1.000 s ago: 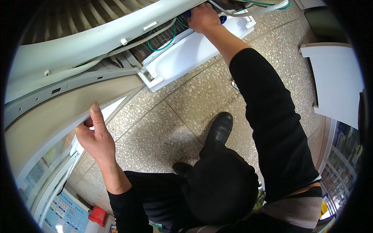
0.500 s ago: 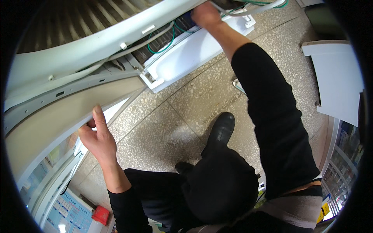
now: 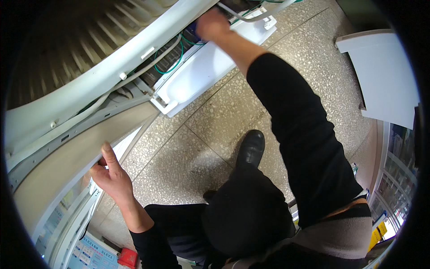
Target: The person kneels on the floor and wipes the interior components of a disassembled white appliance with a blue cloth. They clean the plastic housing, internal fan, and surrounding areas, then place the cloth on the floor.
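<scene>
At the left, my left hand [image 3: 114, 177] is closed round the edge of a beige panel [image 3: 85, 145], its thumb on the upper face and its fingers partly hidden beneath. At the top, my right hand [image 3: 213, 26] reaches into the narrow open base of a large white appliance [image 3: 101, 71]. The right fingers are mostly hidden, and a dark blue thing [image 3: 191, 33] shows beside them; its kind cannot be made out. Near that hand lie a green wire [image 3: 181, 57], a pale grey cable [image 3: 150, 65] and a white plastic cover [image 3: 192, 83] tilted outward.
Dark slats [image 3: 107, 40] show inside the appliance. Speckled floor tiles [image 3: 208, 119] lie below, with my black shoe [image 3: 251, 145] on them. A white panel-like piece [image 3: 383, 76] stands at the right, near glass-fronted shelving [image 3: 396, 166]. A red box [image 3: 127, 258] sits at lower left.
The view has shifted, so the appliance appears lower and further left. My right hand has moved a little left along the open base. My left hand keeps its hold on the panel edge.
</scene>
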`<move>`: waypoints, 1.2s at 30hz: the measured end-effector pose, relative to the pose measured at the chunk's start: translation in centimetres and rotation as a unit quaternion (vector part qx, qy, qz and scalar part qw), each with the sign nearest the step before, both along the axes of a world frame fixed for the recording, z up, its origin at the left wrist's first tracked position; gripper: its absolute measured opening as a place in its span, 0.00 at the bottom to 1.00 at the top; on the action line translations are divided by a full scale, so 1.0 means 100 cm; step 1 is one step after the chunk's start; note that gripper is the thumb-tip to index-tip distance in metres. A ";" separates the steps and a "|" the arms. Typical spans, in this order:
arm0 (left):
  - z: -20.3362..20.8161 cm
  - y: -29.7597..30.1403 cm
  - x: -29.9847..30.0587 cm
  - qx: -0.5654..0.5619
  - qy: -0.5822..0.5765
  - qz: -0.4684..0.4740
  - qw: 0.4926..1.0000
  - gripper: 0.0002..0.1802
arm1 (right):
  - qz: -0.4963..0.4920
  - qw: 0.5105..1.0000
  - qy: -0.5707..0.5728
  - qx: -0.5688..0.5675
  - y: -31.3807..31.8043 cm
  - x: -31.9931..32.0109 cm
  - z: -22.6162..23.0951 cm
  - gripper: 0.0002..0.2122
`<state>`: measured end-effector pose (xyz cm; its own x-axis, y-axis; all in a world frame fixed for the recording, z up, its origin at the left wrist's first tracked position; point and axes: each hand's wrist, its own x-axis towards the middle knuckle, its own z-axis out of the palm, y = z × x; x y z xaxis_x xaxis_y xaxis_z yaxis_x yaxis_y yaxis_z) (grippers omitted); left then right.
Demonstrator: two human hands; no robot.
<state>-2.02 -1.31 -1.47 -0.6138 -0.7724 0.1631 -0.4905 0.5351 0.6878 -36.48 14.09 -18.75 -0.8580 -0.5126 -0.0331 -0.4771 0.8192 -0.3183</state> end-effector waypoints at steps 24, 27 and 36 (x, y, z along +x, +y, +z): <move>-0.003 -0.007 0.001 0.034 0.025 -0.020 0.999 0.14 | 0.188 0.970 -0.138 -0.076 -0.001 0.022 0.020 0.16; -0.005 -0.010 0.003 0.009 0.006 -0.016 1.000 0.14 | 0.130 0.987 0.095 0.028 0.017 -0.001 -0.002 0.14; -0.006 -0.009 0.004 -0.007 0.010 -0.016 1.000 0.16 | 0.010 0.987 0.159 0.021 0.050 0.014 0.004 0.21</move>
<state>-1.59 -2.17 -2.08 -0.6339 -0.7505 0.1867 -0.4595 0.5597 0.6896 -35.09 19.12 -18.35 -0.8183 -0.5337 0.2134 -0.5636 0.8179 -0.1155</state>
